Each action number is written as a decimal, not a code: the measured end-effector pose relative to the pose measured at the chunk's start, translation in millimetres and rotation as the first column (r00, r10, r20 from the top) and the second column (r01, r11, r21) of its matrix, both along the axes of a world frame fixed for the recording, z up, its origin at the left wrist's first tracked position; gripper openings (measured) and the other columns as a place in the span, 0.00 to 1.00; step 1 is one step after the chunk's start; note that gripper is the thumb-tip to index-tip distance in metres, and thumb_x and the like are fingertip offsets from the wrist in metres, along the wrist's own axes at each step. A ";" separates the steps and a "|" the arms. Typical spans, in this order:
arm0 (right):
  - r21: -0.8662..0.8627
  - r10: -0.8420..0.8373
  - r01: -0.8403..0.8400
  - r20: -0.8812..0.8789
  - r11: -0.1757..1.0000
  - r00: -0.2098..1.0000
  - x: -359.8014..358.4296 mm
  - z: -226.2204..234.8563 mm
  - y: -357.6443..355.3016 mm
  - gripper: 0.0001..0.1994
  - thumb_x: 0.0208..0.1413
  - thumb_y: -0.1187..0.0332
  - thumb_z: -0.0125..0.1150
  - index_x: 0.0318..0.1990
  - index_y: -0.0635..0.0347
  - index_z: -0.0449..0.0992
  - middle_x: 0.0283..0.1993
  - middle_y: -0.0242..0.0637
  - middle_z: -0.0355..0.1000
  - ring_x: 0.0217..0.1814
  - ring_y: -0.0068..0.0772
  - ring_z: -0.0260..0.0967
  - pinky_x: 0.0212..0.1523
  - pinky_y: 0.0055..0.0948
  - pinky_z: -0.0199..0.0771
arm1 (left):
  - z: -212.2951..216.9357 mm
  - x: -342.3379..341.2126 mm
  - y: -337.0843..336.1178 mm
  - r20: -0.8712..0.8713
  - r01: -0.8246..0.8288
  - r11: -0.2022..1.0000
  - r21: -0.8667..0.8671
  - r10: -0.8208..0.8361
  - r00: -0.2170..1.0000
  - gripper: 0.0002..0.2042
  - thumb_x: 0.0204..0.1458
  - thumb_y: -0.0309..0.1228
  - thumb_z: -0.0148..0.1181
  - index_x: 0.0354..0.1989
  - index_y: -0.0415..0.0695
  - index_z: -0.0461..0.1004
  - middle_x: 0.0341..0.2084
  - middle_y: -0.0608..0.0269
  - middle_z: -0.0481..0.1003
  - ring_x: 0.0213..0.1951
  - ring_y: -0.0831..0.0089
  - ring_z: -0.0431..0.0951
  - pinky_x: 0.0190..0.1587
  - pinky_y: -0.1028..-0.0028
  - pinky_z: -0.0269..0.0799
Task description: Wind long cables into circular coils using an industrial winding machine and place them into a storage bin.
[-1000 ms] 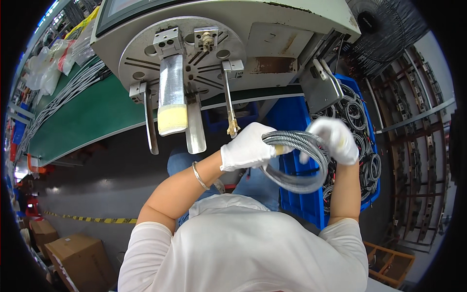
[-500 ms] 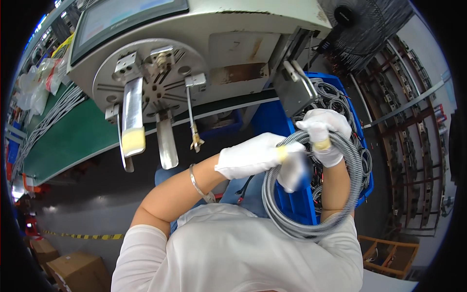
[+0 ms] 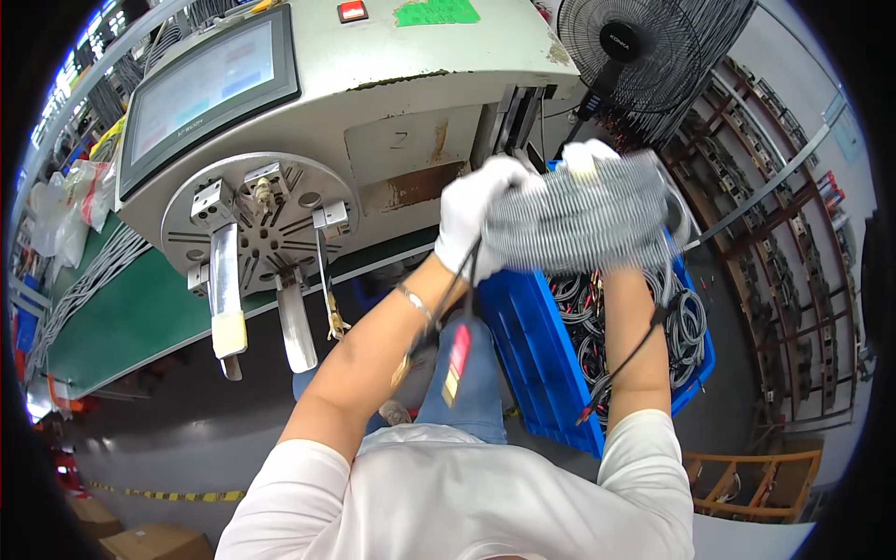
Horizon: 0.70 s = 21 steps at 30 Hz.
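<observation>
A coil of grey ribbed cable (image 3: pixel 574 219) is held up in front of me, blurred by motion. My left hand (image 3: pixel 474 207), in a white glove, is closed around the coil's left side. My right hand (image 3: pixel 590 154), gloved too, grips its far upper side and is mostly hidden behind the loops. Below my left hand dangle thin black leads with a red and yellowish end piece (image 3: pixel 456 364). Another black lead (image 3: pixel 635 350) hangs past my right forearm. Under the coil stands a blue bin (image 3: pixel 537 350) holding several coiled cables (image 3: pixel 689 327).
At the left, a machine carries a round slotted metal plate (image 3: pixel 289 219) with prongs pointing toward me, beneath a touch screen (image 3: pixel 205 89). A black fan (image 3: pixel 621 47) stands beyond the bin. Grey cables (image 3: pixel 93 275) lie on a green bench (image 3: pixel 140 303). A rack (image 3: pixel 793 252) lines the right.
Both hands have lifted the coil up and away from my body, and it has tipped from facing me to edge-on. Its loose leads now hang down. My view has shifted slightly.
</observation>
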State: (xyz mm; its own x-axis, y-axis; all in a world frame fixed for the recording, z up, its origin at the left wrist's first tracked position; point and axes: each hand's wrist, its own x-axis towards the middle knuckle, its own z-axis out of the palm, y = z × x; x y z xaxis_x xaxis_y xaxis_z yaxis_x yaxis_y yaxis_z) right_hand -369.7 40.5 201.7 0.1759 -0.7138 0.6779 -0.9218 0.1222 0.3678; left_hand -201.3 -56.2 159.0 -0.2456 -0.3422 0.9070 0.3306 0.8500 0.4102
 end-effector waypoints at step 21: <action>-0.460 0.478 -0.160 0.745 0.873 0.466 -48.8 -76.4 -101.9 0.06 0.56 0.75 0.57 0.30 0.69 0.76 0.26 0.36 0.76 0.25 0.27 0.69 0.30 0.31 0.69 | -16.3 -52.1 -46.3 0.127 -0.088 0.871 0.484 0.030 0.991 0.14 0.55 0.34 0.61 0.42 0.37 0.69 0.25 0.57 0.77 0.25 0.72 0.79 0.29 0.72 0.75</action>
